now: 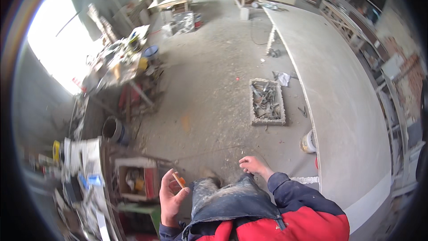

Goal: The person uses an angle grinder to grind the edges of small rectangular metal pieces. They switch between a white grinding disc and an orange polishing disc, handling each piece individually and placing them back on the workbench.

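Observation:
My left hand [170, 196] is raised in front of my body, palm turned toward me, with a short orange pencil-like stick [179, 180] pinched between thumb and fingers. My right hand [254, 165] hangs lower, beside my dusty grey trouser leg [223, 198], fingers loosely curled and holding nothing. My sleeves are dark blue and red. Below me is a dusty concrete floor [209, 102].
A long grey worktable [339, 107] runs along the right. A shallow tray of tools [266, 102] lies on the floor, with a white bucket [307, 142] by the table edge. A cluttered bench [113, 62], a dark round bin [114, 129] and a red box [136, 180] stand at left.

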A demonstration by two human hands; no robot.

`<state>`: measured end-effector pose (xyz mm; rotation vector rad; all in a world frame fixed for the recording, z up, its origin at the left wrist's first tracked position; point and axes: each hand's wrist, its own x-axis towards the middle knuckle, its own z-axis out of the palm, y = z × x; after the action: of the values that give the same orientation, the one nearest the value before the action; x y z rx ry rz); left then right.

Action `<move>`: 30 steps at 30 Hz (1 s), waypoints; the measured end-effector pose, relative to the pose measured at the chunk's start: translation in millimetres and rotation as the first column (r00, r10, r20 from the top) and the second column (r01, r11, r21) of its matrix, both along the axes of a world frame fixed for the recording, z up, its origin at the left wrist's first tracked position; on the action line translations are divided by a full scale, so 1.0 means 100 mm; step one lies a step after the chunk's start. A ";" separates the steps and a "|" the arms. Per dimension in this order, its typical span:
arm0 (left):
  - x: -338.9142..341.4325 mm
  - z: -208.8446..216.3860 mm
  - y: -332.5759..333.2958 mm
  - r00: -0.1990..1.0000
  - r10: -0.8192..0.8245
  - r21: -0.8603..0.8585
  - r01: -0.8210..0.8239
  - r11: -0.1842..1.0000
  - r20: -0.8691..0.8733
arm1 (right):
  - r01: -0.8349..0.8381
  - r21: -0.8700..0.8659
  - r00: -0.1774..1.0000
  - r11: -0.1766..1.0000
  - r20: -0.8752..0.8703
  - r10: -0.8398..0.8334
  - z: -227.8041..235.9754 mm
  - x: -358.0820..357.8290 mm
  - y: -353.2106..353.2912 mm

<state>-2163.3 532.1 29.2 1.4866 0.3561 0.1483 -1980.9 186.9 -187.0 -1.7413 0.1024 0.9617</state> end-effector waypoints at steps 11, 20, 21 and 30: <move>4.52 -0.12 0.22 0.953 -0.302 0.044 0.303 0.952 -0.028 | 0.510 0.032 0.855 0.859 -0.131 -0.503 0.36 2.17 -0.16; 7.60 0.26 0.08 0.781 -0.613 0.388 0.531 0.753 0.120 | 0.833 0.143 0.553 0.534 -0.203 -0.808 0.36 4.93 -0.03; 7.94 0.17 0.18 0.794 -0.598 0.378 0.522 0.765 0.113 | 0.832 0.160 0.554 0.531 -0.214 -0.804 0.29 5.30 0.05; 10.67 0.27 1.16 0.955 -0.296 0.313 0.275 0.909 0.023 | 0.825 0.289 0.551 0.487 -0.218 -0.805 0.70 9.44 0.61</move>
<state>-1095.9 647.8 55.9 1.8191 0.0541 0.0203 -1037.3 247.8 -116.8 -1.0798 0.6983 0.2567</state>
